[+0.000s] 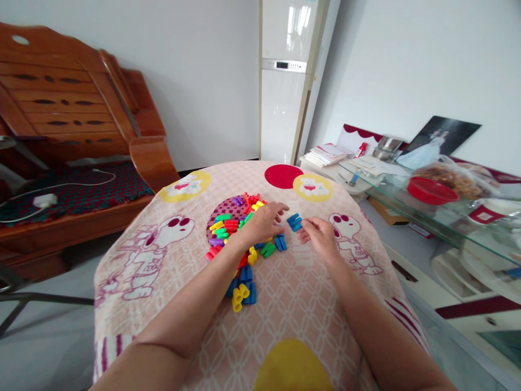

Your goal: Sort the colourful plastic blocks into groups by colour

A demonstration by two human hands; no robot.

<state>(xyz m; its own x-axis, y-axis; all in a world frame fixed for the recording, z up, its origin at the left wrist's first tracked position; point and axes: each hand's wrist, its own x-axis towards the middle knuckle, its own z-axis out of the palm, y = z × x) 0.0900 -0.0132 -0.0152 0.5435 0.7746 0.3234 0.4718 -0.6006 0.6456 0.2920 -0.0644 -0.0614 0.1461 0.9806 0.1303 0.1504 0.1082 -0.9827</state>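
My right hand (320, 238) pinches a blue plastic building piece (294, 221) made of short joined tubes, held over the right half of the table. My left hand (264, 221) hovers at the right side of a pile of the same kind of pieces, its fingers apart and slightly curled, with nothing visible in them. Under and beside that hand lie a green piece (267, 250) and another blue piece (280, 242). Red, yellow, green and purple pieces spread to the left, partly hidden by my left wrist. Nearer to me sits a yellow piece (237, 300) on blue ones.
A patterned cloth (285, 315) covers the round table. To the right stands a glass shelf (439, 217) with a red bowl (432, 191), papers and a photo. A wooden bench (73, 108) is at the left, and a tall white cabinet unit (285, 108) stands behind the table.
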